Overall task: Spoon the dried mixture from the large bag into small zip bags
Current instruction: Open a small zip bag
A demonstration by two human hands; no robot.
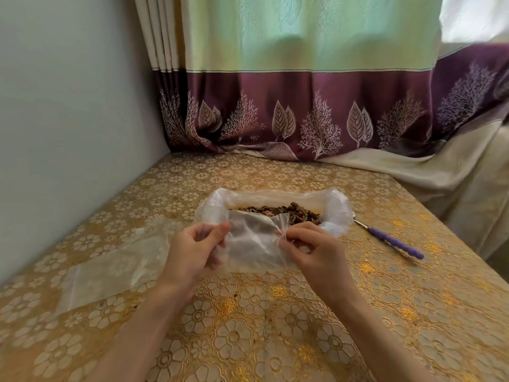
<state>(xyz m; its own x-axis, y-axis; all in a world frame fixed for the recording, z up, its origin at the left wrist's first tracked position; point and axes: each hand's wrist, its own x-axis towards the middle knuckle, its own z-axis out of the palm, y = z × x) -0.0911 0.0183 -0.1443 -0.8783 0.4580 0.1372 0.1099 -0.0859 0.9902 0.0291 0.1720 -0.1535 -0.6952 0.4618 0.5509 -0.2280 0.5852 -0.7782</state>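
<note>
The large clear bag [337, 209] lies open on the table, its rim rolled down around a brown dried mixture [289, 212]. In front of it I hold a small clear zip bag [252, 238] above the table. My left hand [192, 250] pinches the bag's left top corner. My right hand [311, 250] pinches its right top corner. The small bag looks empty. A spoon with a purple handle [396, 244] lies on the table to the right of the large bag, its bowl hidden behind the bag's rim.
Several flat clear zip bags [110, 267] lie on the table [275, 326] to my left. A grey wall [68, 133] runs along the left side. A green and purple curtain [303, 111] hangs behind. A cream cloth [454, 172] drapes at the right.
</note>
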